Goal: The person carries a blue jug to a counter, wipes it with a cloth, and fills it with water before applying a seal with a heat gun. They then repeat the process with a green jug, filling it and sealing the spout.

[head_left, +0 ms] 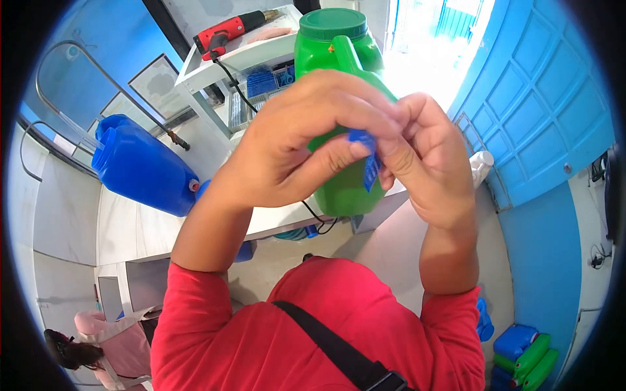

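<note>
Both hands are raised close in front of the camera, and they meet on one small thing. The left hand [293, 143] has its thumb and fingers pressed together on a small blue strip [368, 159], which looks like a plastic seal or tag. The right hand [424, 156] is also closed, and its fingertips pinch the same strip from the other side. So both hands are clamped on this blue piece, and the piece sits between them, just in front of a large green jug [339, 98].

The green jug has a green screw cap [332, 23] that is on, and a handle at its side. I cannot tell whether the blue strip is attached to the jug or is only held before it, because the fingers hide the ends of the strip. I judge that the work on the strip is in the middle: it is gripped and perhaps being bent or pulled, but it is not yet fixed or removed in any way I can see.

Behind, on the white tabletop [150, 228], a blue jerrycan [140, 169] lies on its side. A red power drill [228, 32] rests on a white shelf [261, 55] above. More blue and green containers [525, 352] stand on the floor at the lower right.
</note>
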Tool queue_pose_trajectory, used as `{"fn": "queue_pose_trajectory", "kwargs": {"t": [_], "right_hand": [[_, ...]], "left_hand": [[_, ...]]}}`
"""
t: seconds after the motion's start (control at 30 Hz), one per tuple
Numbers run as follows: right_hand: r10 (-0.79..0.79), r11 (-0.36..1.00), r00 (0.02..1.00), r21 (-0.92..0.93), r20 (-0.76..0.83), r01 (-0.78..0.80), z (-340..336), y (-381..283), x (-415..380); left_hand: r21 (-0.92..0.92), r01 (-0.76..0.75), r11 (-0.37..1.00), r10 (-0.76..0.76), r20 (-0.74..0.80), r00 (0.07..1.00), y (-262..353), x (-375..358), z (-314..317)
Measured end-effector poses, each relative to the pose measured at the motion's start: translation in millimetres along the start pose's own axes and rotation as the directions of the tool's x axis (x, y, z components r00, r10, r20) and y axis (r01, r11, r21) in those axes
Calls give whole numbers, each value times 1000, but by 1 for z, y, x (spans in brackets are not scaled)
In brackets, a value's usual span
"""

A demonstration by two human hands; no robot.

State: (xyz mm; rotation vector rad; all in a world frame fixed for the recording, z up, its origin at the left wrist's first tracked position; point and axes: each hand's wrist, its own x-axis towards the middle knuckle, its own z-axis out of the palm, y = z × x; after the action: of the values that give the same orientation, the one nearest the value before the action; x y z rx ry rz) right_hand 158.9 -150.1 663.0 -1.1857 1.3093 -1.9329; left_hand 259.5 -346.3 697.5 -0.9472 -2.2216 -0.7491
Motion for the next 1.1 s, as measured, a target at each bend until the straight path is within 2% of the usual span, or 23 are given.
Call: {"fn": "queue_pose_trajectory", "kwargs": {"t": [0.07, 0.1, 0.17, 0.2, 0.27, 0.33, 0.37, 0.4, 0.43, 0.47, 0.5, 0.53, 0.57, 0.6, 0.63, 0.7, 0.77, 0.83, 0.87, 0.9, 0.93, 1.0, 1.1], "right_hand": [[22, 1000, 1000, -16, -15, -22, 0, 9, 0], [-235, 968, 971, -105, -39, 230, 2, 19, 0], [-476, 866, 878, -197, -41, 460, 6, 20, -3], [-442, 855, 896, -322, -44, 406, 8, 11, -6], [-403, 831, 913, -441, -60, 338, 10, 8, -10], [-334, 898, 926, -356, -175, 257, 9, 8, -9], [-336, 897, 925, -359, -177, 257, 10, 7, -9], [-287, 943, 926, -241, -244, 229, 12, 4, -10], [-230, 972, 925, -117, -303, 203, 13, 3, -10], [-229, 972, 925, -117, -304, 203, 11, 3, -11], [-392, 869, 898, -403, -202, 288, 6, 2, -12], [-453, 783, 882, -531, -129, 325, 4, 1, -12], [-511, 676, 858, -642, -54, 362, 1, 0, -12], [-594, 592, 802, -639, 65, 491, 0, -1, -10], [-636, 546, 766, -645, 97, 535, -1, -1, -9], [-711, 444, 684, -652, 161, 615, -5, -2, -7], [-626, 695, 746, -596, -226, 403, -10, 0, -8], [-625, 664, 755, -645, -200, 378, -18, 1, -4], [-512, 707, 826, -662, -236, 249, -17, -3, -4], [-392, 730, 878, -674, -274, 115, -15, -5, -3], [-390, 730, 880, -673, -273, 114, -15, -4, -2], [-305, 721, 918, -691, -255, 48, -14, 0, 2], [-312, 721, 920, -690, -237, 67, -15, 8, 6]], "left_hand": [[-50, 135, 990, -139, -93, 986, 4, -6, 1], [-80, 199, 977, -209, -137, 968, 7, -8, 2], [-14, 259, 966, -258, -135, 957, 16, -5, 2], [50, 319, 946, -310, -136, 941, 19, -4, 2], [-18, 347, 938, -346, -137, 928, 16, -7, 6], [-84, 367, 926, -376, -139, 916, 15, -6, 10], [-223, 392, 892, -428, -144, 892, 17, -5, 13], [-357, 408, 840, -479, -139, 866, 19, -4, 14], [-358, 406, 841, -478, -138, 868, 19, -5, 14], [-348, 417, 840, -486, -138, 863, 18, -8, 14], [-337, 429, 838, -495, -139, 858, 18, -10, 14], [-338, 429, 838, -495, -139, 858, 15, -11, 14], [-226, 409, 884, -452, -188, 872, 11, -11, 14], [-109, 387, 916, -402, -230, 886, 7, -10, 13], [-110, 387, 916, -402, -232, 886, 4, -8, 12], [162, 274, 948, -252, -146, 957, -3, -5, 9], [323, 182, 929, -173, -55, 983, -9, -4, 5], [419, 180, 890, -207, 20, 978, -14, -8, 7], [418, 180, 890, -207, 21, 978, -16, -12, 10], [383, 274, 882, -265, -78, 961, -19, -15, 16], [338, 366, 867, -325, -173, 930, -21, -18, 22], [350, 351, 869, -277, -244, 929, -22, -23, 33], [316, 291, 903, -184, -329, 926, -28, -24, 38]]}}
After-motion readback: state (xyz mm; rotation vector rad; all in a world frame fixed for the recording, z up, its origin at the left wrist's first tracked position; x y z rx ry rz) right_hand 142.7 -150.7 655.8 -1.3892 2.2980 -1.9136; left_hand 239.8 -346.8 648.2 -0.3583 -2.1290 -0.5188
